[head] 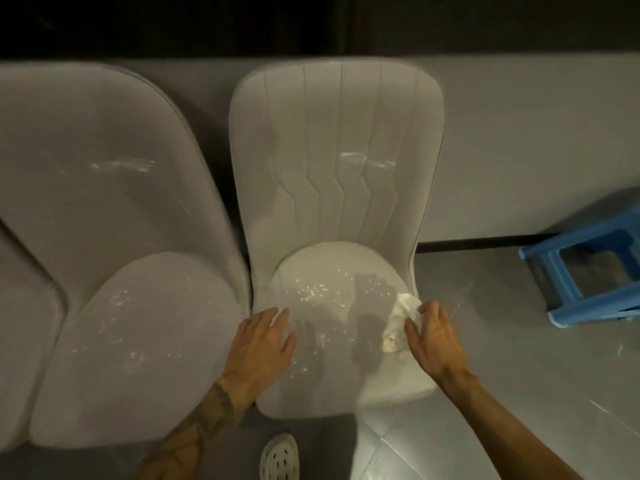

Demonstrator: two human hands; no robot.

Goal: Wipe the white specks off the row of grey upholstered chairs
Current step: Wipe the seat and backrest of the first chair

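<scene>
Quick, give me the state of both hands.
Left hand: open, flat on the seat, holding nothing.
Right hand: holding the cloth.

The grey chairs [339,188] wear soft matt cloth with stitched seams. The white cloth [401,323] looks crumpled. Right of the chairs, the blue stool [585,268] is smooth plastic; the floor tiles [519,341] shine glossy.

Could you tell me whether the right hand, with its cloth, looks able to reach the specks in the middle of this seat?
Probably yes. The right hand presses the cloth on the seat's right edge, and the specks lie just to its left on open upholstery. The left hand rests flat at the seat's left edge, clear of that path.
</scene>
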